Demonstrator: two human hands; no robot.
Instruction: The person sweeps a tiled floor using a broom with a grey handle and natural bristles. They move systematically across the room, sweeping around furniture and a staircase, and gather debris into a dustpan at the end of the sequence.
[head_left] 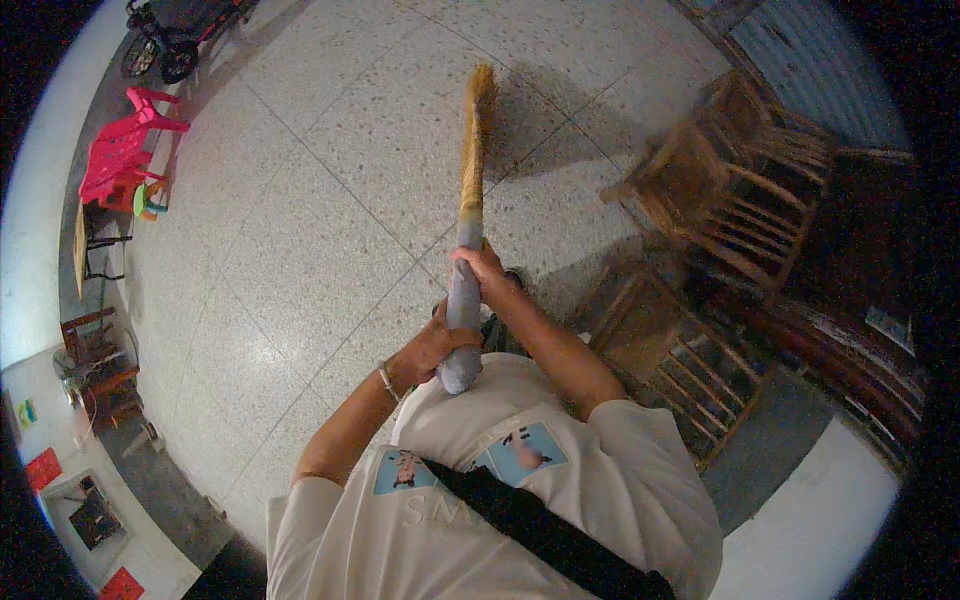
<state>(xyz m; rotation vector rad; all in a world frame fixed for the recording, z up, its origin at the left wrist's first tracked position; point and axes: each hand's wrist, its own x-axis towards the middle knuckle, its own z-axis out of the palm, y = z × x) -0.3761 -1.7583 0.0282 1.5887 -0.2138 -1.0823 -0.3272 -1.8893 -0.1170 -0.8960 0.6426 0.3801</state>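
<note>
I hold a long broom [473,170] out in front of me, its yellow straw head pointing away over the speckled floor. The thick handle end is wrapped in grey and comes back to my waist. Around the lower part of the grey handle, close to my belly, my left hand [445,342] is closed; a bracelet circles that wrist. Farther up, near where the grey meets the yellow, my right hand [483,272] grips the handle. Whether the broom's tip touches the floor is hard to tell; a shadow lies just right of it.
Wooden slatted chairs [690,178] stand on the right, with another wooden chair [640,325] close by my right side. Along the left wall are pink plastic chairs [115,155], a small wooden chair [110,385] and a wheeled vehicle [160,50]. Tiled floor [300,230] stretches between.
</note>
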